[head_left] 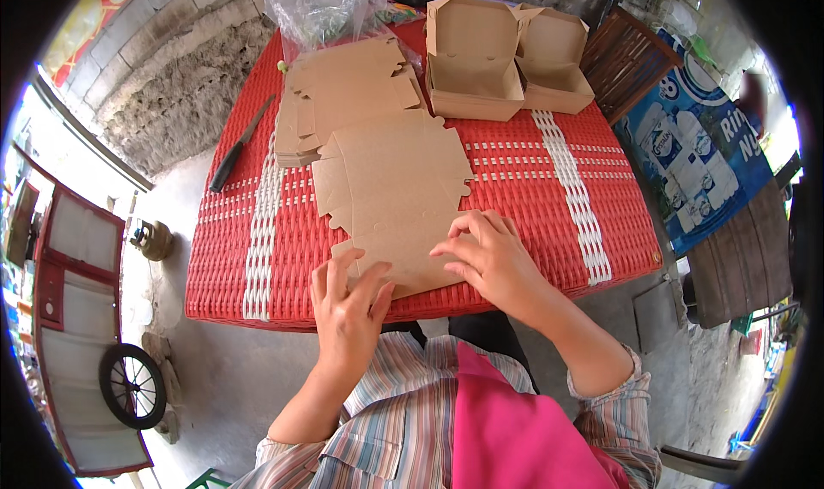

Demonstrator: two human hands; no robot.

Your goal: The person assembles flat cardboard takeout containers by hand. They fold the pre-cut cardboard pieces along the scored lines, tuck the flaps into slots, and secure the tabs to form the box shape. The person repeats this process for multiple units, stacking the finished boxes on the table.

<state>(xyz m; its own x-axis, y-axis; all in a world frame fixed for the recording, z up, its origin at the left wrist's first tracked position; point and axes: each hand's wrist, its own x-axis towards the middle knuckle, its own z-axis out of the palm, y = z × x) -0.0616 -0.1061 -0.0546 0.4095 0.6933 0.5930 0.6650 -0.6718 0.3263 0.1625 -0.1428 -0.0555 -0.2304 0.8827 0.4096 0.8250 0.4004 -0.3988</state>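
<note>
A flat brown cardboard box blank point(403, 189) with creases and notched side tabs lies on the red woven tabletop, its near edge towards me. My left hand point(348, 296) grips its near left corner with bent fingers, the thumb by the edge. At the near right corner my right hand point(493, 262) is closed on the cardboard, index finger and thumb pointing inward across it. Some fingertips are hidden, so how firmly each hand grips is hard to see. Beyond the blank, partly under its far end, lies a stack of similar flat blanks point(343, 81).
Two folded cardboard boxes point(475, 90) point(558, 86) stand with lids up at the far right. A dark-handled knife point(232, 159) lies near the table's left edge. Behind the stack is a clear plastic bag point(322, 13). A wooden chair point(622, 64) and blue printed banner point(687, 141) flank the right side.
</note>
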